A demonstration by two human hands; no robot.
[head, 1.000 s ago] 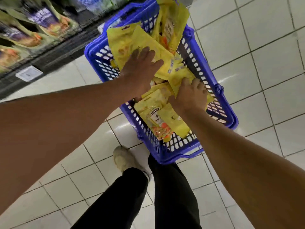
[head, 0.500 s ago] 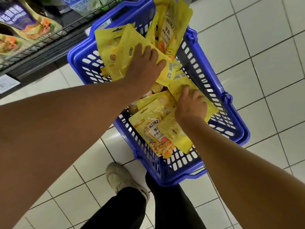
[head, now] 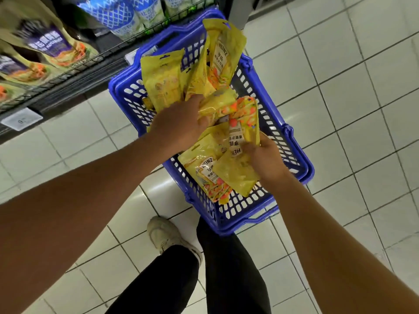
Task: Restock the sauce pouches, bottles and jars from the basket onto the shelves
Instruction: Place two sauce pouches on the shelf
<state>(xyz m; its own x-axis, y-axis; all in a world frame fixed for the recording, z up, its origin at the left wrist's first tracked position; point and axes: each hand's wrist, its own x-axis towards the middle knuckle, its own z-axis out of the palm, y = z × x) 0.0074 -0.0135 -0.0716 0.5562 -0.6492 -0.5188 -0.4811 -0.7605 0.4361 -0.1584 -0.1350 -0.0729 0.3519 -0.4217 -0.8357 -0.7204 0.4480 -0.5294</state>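
tile floor [head: 340, 114], basket [head: 229, 230] w/ pouches [head: 163, 82]

Floor [head: 340, 105] under me is pale square tiles w/ dark grout, glossy, w/ light glare on one tile near centre. Far left: dark wire shelf [head: 68, 72], white price tag [head: 21, 120] on its front edge.

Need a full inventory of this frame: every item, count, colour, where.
yellow pouches: at least six, overlapping; in basket
basket: one, blue; beside shelf
shelf: one, dark wire; upper left
purple-labelled pouches: several, blurred; on shelf
blue-white packs: a few; top
price tag: one, white; shelf edge
floor: pale tiles
shoe: one, white; below basket
trouser legs: two, black; bottom
left hand: grips pouches mid-basket
right hand: holds one pouch
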